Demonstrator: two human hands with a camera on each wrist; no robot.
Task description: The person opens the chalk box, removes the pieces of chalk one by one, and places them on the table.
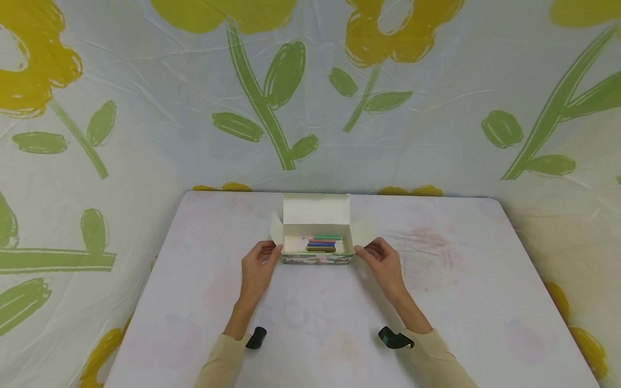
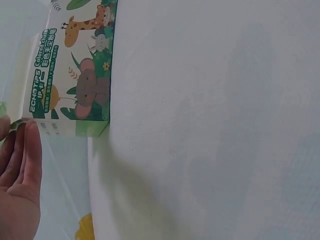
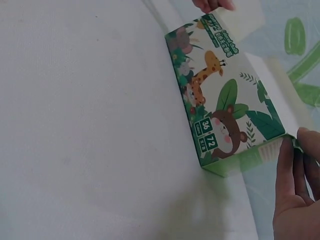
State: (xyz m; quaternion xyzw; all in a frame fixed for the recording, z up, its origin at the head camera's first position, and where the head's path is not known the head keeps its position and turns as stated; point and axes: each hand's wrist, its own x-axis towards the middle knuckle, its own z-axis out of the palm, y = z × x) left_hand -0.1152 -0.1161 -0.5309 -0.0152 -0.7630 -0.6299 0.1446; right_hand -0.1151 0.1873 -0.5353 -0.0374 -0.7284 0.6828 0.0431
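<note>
A chalk box (image 1: 317, 259) stands on the table with its lid raised at the back and its side flaps spread outward. Its printed front carries cartoon animals and the words "Colored chalk". Inside lie several chalk sticks (image 1: 324, 244), among them green, pink, blue and brown ones. My left hand (image 1: 259, 268) pinches the box at its left front corner, by the side flap, between thumb and fingers. At the opposite corner, my right hand (image 1: 385, 268) pinches the right flap the same way. The wrist views hide the box's inside.
The white table (image 1: 310, 345) has faint coloured marks and a reddish smudge to the right of the box. Close behind the table's far edge hangs a flower-printed cloth (image 1: 194, 108), which also runs along both sides. A black wrist device (image 1: 394, 338) sits at each sleeve.
</note>
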